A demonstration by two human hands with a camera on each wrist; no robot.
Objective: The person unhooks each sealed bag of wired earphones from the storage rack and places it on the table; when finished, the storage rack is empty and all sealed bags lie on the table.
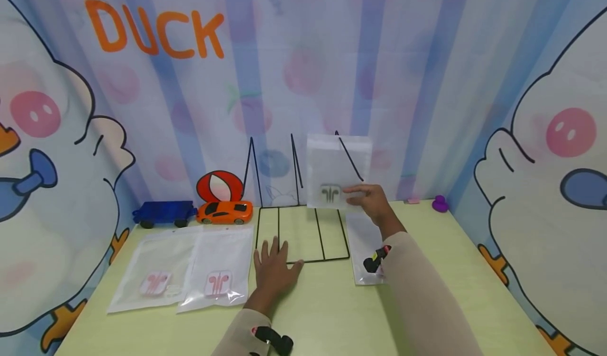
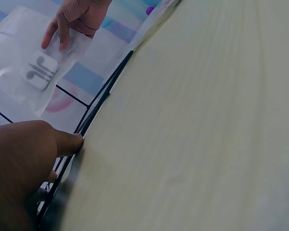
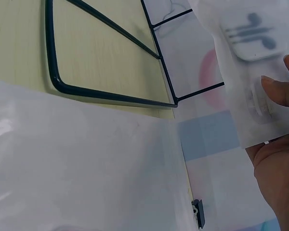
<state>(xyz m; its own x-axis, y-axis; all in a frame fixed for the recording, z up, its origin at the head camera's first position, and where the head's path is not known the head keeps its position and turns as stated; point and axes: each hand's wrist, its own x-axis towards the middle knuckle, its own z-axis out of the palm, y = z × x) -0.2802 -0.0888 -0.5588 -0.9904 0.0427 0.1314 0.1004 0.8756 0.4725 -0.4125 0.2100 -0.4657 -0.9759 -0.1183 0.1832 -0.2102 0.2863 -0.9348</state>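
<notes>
Centrally in the head view, a pale green, smooth-topped table (image 1: 332,314) is seen, backed by a glossy striped cartoon-duck curtain (image 1: 156,82). On it a thin black wire rack (image 1: 303,240) with a flat base and slanted upright dividers is stood at mid-frame. The right hand (image 1: 372,200), on an arm in a beige sleeve reaching up from the lower right, is raised above the rack's right end; a clear, frosted plastic bag with grey earphones inside (image 1: 338,174) is pinched upright at its lower right edge between thumb and fingers. The bag is held against the rightmost divider, clear of the table. The left hand (image 1: 275,266) is laid flat at lower centre, palm down, fingers straight and spread, its fingertips pressed on the rack's front wire. Two flat clear bags with pink earphones (image 1: 189,277) are laid side by side at lower left. Another clear bag (image 1: 365,245) lies just right of the rack.
</notes>
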